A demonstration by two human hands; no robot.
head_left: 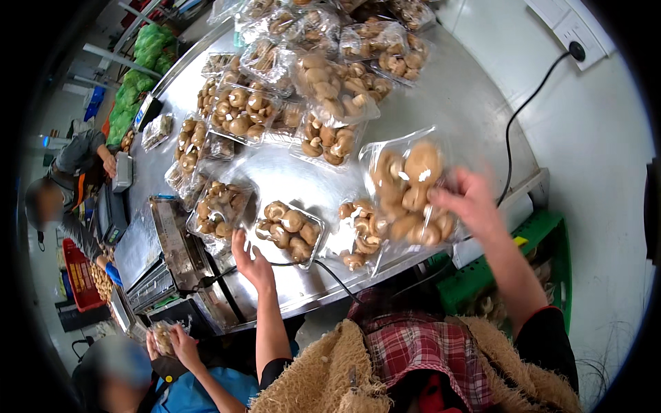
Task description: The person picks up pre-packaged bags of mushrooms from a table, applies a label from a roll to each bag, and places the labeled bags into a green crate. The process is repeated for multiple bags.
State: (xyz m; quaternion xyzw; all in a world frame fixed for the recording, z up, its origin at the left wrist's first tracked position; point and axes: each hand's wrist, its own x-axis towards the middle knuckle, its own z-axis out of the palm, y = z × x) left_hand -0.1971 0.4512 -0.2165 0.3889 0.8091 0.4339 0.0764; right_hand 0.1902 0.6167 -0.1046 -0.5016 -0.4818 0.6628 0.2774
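My right hand [468, 203] grips the right edge of a clear plastic pack of brown mushrooms [422, 162], lifted above the metal table; the hand is slightly blurred. My left hand [251, 261] is open, its fingers apart, beside a wrapped mushroom pack [219, 206]; whether the fingertips touch its film I cannot tell. Between my hands lies a tray of mushrooms [292, 230]. Another mushroom pack [359, 234] rests partly behind the lifted one.
Many wrapped mushroom packs [241, 110] are piled across the far side of the metal table [454, 82]. A wrapping machine [179, 241] stands at left. A black cable [509, 131] hangs at right above a green crate [561, 275]. Two co-workers are at left, one holding a small pack [164, 336].
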